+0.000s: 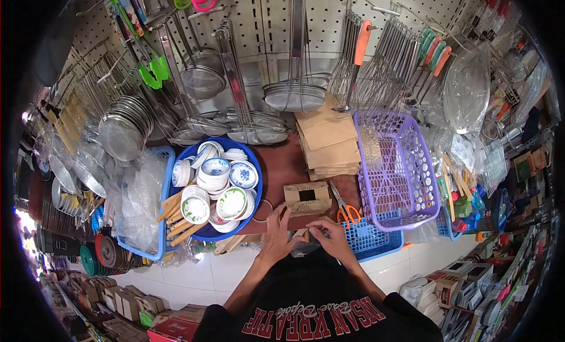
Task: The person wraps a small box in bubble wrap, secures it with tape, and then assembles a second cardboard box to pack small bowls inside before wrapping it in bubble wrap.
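My left hand (279,237) is at the front edge of the brown table, its fingers spread just below a small brown cardboard box (295,208). A dark square shows on the upper face of that box. Close by on the right, my right hand (331,236) has its fingers curled and pinched together; what they hold, if anything, is too small to make out. A small brown piece (302,233) shows between the two hands. Scissors (347,211) with orange handles lie right of the box, above my right hand.
A blue round tub (257,165) of stacked patterned bowls (196,209) stands left. Flat brown cardboard pieces (329,136) are piled behind the box. A purple basket (385,223) and a blue basket (376,248) are right. Strainers (294,98) and whisks hang behind.
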The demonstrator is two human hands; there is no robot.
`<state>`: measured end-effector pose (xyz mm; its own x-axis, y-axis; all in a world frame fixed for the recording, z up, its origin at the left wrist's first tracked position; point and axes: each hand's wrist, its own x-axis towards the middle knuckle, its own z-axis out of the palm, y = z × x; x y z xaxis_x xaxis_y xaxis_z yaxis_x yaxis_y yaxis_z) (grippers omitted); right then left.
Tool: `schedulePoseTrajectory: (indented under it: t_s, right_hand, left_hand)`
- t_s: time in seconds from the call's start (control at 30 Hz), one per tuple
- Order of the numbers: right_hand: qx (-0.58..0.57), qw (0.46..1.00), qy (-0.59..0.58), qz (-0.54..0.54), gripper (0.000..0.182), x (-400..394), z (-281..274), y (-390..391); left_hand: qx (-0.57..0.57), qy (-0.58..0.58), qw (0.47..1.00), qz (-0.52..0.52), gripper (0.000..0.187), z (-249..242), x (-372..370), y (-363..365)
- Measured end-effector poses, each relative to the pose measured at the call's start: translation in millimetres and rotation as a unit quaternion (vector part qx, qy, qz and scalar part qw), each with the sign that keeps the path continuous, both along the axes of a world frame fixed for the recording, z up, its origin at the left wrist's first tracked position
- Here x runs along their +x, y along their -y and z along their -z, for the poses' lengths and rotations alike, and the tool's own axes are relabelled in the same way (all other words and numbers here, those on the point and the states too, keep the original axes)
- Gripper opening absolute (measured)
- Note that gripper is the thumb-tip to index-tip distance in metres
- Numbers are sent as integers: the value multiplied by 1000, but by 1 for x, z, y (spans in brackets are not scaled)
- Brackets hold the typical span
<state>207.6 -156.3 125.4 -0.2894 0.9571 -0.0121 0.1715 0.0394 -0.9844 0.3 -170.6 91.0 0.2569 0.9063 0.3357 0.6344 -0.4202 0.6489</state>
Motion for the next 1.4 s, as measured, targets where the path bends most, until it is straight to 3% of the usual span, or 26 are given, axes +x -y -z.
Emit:
schedulePoseTrajectory:
  t_s: [0.53,0.7,0.9,1.03,1.4]
  right_hand:
    - [3,1000,-13,8,14,5,10,6]
    - [58,996,57,39,11,4,-12,10]
    - [84,990,78,77,14,10,-9,9]
    - [85,990,78,80,14,21,-5,6]
    - [-18,998,-23,51,16,33,25,9]
  left_hand:
    - [8,10,1000,-1,99,-9,8,1]
    - [9,6,1000,-28,96,-5,9,1]
    - [-12,-7,998,-64,78,2,4,-17]
    - [-11,54,993,-106,64,12,4,-37]
    - [-15,65,989,-131,35,19,9,-57]
